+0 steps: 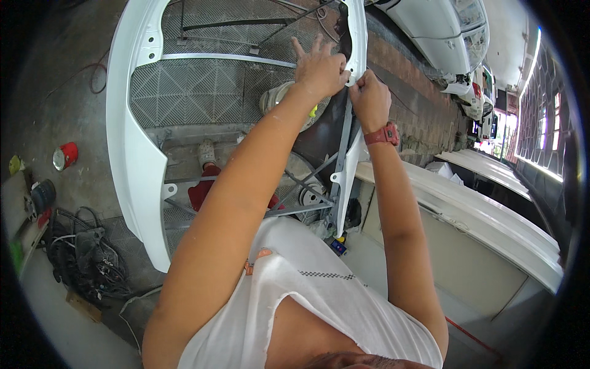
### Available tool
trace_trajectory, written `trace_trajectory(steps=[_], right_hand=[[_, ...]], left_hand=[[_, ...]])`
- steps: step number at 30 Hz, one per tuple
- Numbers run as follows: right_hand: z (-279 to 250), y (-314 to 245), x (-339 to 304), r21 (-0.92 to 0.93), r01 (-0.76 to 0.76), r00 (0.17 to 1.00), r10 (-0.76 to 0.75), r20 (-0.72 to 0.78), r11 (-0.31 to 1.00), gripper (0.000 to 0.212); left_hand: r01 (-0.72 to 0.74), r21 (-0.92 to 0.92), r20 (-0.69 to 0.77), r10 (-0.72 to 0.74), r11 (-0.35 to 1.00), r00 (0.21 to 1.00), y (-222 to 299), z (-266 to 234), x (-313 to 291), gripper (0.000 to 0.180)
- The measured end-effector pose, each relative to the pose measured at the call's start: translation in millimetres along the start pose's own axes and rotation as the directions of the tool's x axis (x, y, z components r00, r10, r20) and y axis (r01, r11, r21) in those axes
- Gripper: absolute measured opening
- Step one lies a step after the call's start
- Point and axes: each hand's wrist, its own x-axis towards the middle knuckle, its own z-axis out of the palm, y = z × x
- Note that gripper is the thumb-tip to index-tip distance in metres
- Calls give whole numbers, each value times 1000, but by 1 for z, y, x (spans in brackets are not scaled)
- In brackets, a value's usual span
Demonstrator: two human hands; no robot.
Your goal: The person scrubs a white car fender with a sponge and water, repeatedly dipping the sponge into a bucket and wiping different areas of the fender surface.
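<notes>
1. Currently, a large, glossy white, curved shell panel (126,117) occupied the upper left of the frame; a narrow white flange with small holes (360,43) stood at upper centre-right. Any join between them lay outside the view.

2. The left hand (319,67) was positioned at the flange's lower end. Its thumb and index finger were drawn in at the edge; the remaining fingers were spread apart and pointed toward the top of the frame. Whether the thumb and index finger were clamped on anything could not be determined.

3. The right hand (371,101), with a red wristwatch (382,134) at its wrist, was positioned just beside the left. Its fingers were bent together against the same end; their grip was hidden.

4. A grey metal-bar stand (345,138) rose below the hands, at centre-right of the frame.

5. Caution: uneven pressure at the flange could have flexed the thin end or shifted the work on the stand.

6. Caution: contact with the stand's bars or the wristwatch could have scratched the gloss finish.

7. Caution: a fingertip slipping off the narrow edge could have caused a sudden loss of hold.
</notes>
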Motion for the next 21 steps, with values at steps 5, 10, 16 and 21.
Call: trace_trajectory(steps=[5, 10, 16, 21], right_hand=[[1, 3, -3, 68, 218, 954, -198, -227, 974, 15], [-1, 5, -2, 49, 147, 985, -142, -93, 988, 16], [-12, -4, 4, 53, 241, 947, -223, -232, 969, 17], [-10, 2, 1, 87, 131, 988, -124, -87, 987, 18]], left_hand=[[2, 76, 23, -4, 997, 1000, 1, -2, 0, 25], [1, 59, 44, -3, 998, 999, 1, -2, 0, 24], [-8, 32, 2, 8, 999, 1000, 1, -4, 1, 23], [-16, 42, 17, 15, 999, 1000, 2, -7, -1, 24]])
